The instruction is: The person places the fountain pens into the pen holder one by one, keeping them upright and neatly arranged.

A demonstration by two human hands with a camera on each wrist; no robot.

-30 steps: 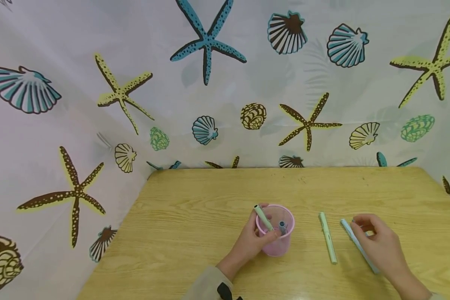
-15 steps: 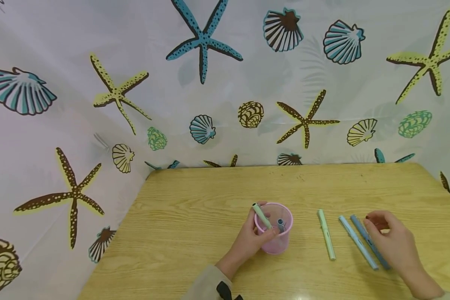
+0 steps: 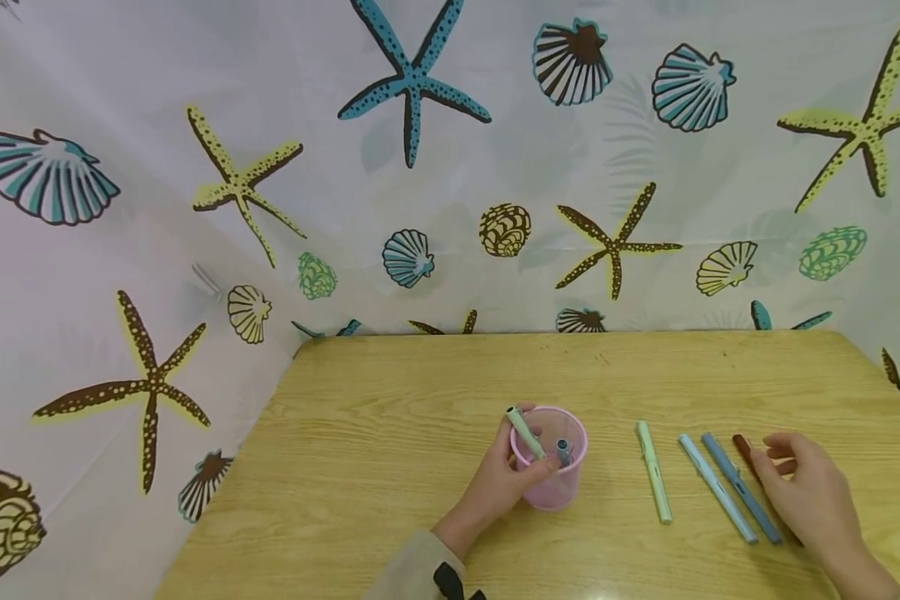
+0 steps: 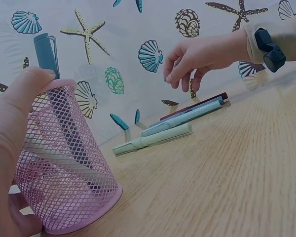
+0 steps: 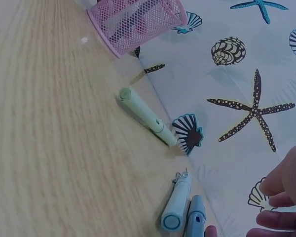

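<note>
My left hand (image 3: pixel 498 479) grips a pink mesh pen cup (image 3: pixel 557 493), its thumb at the rim. A pale green pen (image 3: pixel 523 432) leans out of the cup, and a dark blue pen (image 4: pixel 46 53) stands in it too. To the right, a light green pen (image 3: pixel 654 477), a light blue pen (image 3: pixel 717 492), a darker blue pen (image 3: pixel 744 490) and a dark red pen (image 3: pixel 744 450) lie side by side on the table. Over the red pen hangs my right hand (image 3: pixel 813 487), fingers loosely curled with nothing in them; it hides part of that pen.
The wooden table (image 3: pixel 390 417) ends at a white cloth (image 3: pixel 450 275) printed with starfish and shells, which also rises along its left and right sides. A dark band (image 4: pixel 271 49) sits on my right wrist.
My right hand has moved to the right, off the light blue pen, uncovering the darker blue pen and then part of the dark red one. My left hand keeps its grip on the cup.
</note>
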